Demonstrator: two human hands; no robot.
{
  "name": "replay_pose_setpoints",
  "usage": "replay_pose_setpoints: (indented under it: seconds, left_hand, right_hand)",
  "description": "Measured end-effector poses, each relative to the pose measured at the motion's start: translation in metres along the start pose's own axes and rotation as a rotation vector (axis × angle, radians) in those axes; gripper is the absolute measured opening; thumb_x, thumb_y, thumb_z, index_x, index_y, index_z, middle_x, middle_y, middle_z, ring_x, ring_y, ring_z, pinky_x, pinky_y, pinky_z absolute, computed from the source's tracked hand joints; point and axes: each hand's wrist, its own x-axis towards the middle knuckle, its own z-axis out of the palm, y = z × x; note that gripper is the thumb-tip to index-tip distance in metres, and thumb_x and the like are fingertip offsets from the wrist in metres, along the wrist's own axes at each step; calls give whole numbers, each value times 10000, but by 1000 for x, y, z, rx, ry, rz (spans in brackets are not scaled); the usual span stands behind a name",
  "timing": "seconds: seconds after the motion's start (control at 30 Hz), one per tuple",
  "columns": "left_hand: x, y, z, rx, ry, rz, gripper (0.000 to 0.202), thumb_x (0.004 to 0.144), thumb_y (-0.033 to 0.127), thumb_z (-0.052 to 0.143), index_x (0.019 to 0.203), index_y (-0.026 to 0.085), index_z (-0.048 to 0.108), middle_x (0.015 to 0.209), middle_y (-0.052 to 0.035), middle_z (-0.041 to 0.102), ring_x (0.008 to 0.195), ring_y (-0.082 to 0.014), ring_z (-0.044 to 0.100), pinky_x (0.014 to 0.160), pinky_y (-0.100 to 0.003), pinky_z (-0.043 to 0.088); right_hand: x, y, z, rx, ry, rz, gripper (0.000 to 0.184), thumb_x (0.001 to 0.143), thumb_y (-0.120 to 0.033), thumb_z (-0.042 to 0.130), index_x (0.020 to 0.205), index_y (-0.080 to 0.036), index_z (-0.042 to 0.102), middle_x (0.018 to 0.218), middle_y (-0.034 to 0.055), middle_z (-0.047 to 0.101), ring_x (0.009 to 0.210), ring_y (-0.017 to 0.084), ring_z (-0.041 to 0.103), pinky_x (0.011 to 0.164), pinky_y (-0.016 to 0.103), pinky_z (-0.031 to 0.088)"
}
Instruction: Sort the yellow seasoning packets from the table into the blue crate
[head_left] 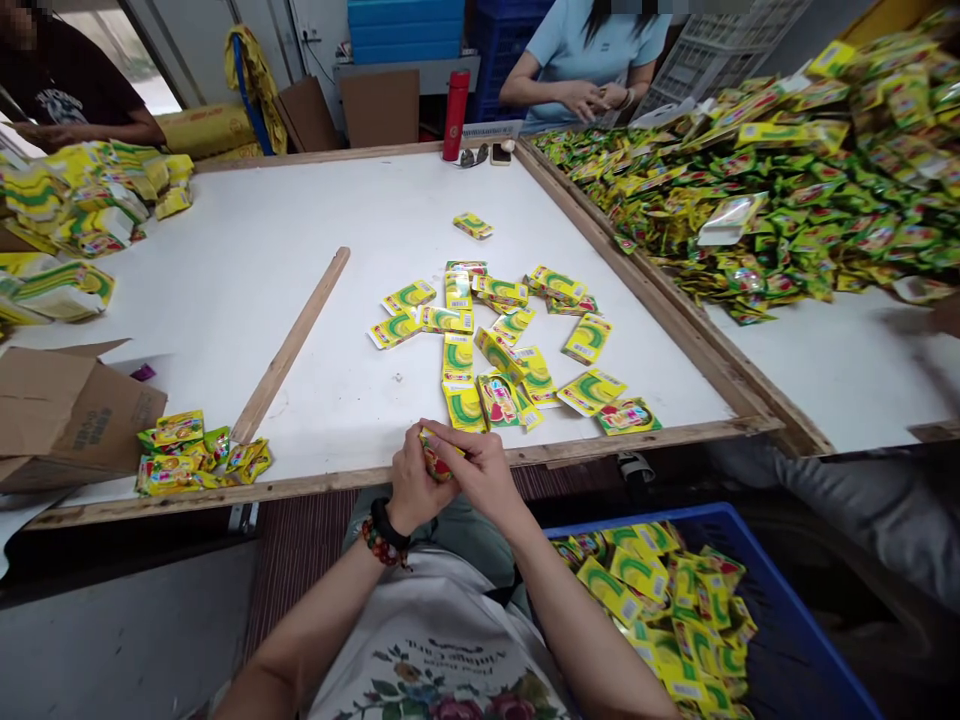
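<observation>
Left to right, all placed off the white table (225,300). Cardboard box (67,415) sits at its left corner, flaps open. Small heap of yellow packets (196,458) lies just beside the box on the near edge, probably kept apart from the loose ones. Wooden stick (289,345) lies flat left of centre, not touching any packets. Your left hand (415,480) and right hand (480,475) are closed together over the near edge, both gripping one packet (439,458), held up off the table, likely so you can work it or see it close. Loose packets (487,340) lie spread thin at the table's middle, apparently so each shows. Blue crate (795,600) of packets sits below the near edge, within your reach. Big heap of packets (780,190) lies past the table's right frame.
</observation>
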Motion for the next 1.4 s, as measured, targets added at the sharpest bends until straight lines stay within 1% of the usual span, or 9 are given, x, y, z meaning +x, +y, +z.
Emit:
replay_pose_setpoints:
  seconds: [0.33, 0.63, 0.7, 0.83, 0.93, 1.0, 1.17, 1.3, 1.4]
  left_hand:
    - [5, 10, -10, -82, -80, -4, 503, 706, 411, 667, 1133, 223, 480, 947, -37, 690, 765, -205, 678, 662, -316, 543]
    - [2, 11, -11, -253, -120, 164, 409, 820, 293, 571, 1212, 192, 512, 1103, -94, 686, 982, -215, 675, 858, -349, 551]
    - [7, 12, -18, -200, -244, 231, 491, 806, 331, 608, 1265, 194, 498, 1192, -112, 648, 1041, -233, 653, 894, -371, 542]
    - [57, 4, -44, 77, -547, 369, 678, 750, 479, 710, 1337, 230, 479, 1430, -121, 477, 1256, -281, 505, 1039, -424, 450]
    - [123, -14, -56, 394, -352, 200, 577, 885, 435, 560, 1363, 136, 440, 1411, -172, 481, 1302, -288, 440, 1108, -447, 344]
    - [168, -27, -55, 639, -273, 20, 611, 895, 382, 541, 1391, 62, 384, 1431, -221, 434, 1324, -326, 390, 1084, -457, 340]
    - [213, -33, -49, 777, -406, -78, 477, 797, 389, 645, 1158, 78, 613, 1134, -203, 644, 1078, -333, 568, 885, -385, 440]
    - [168, 4, -77, 720, -550, -15, 432, 786, 546, 612, 847, 129, 707, 816, -137, 703, 833, -295, 650, 741, -340, 457]
    - [110, 39, -94, 456, -501, 115, 403, 769, 508, 651, 1019, 193, 672, 937, -81, 705, 903, -265, 651, 813, -346, 468]
  right_hand:
    - [-25, 10, -1, -204, -32, -26, 695, 909, -325, 553, 1521, -221, 239, 1127, 91, 715, 550, 147, 628, 611, 271, 535]
    - [-19, 5, 4, -414, -115, -203, 547, 956, -235, 402, 1495, -190, 321, 1145, 156, 687, 985, 280, 668, 829, 398, 536]
    - [-26, 4, -5, -432, -141, -197, 510, 961, -231, 388, 1470, -196, 379, 1115, 144, 702, 959, 265, 680, 812, 381, 543]
    - [-72, 6, -68, -614, -153, 98, 433, 962, -268, 391, 1359, -186, 543, 883, 95, 763, 774, 234, 726, 673, 311, 556]
    - [-107, 14, -120, -1067, -138, 498, 356, 867, -331, 551, 1139, -175, 719, 714, 129, 758, 660, 336, 729, 511, 358, 535]
    - [-114, 17, -132, -1120, -124, 514, 357, 842, -346, 595, 1142, -195, 717, 818, 143, 770, 698, 351, 733, 528, 381, 553]
    - [-67, 15, -78, -688, -48, -18, 368, 942, -288, 480, 1277, -214, 613, 1225, 109, 677, 1082, 252, 666, 906, 376, 549]
    - [-14, 15, -35, -718, 160, -271, 491, 923, -198, 483, 1413, -182, 458, 1469, 159, 444, 1400, 302, 343, 1101, 534, 354]
    - [5, 16, -14, -614, 91, -362, 535, 917, -166, 473, 1447, -187, 399, 1464, 163, 447, 1413, 307, 309, 1125, 586, 270]
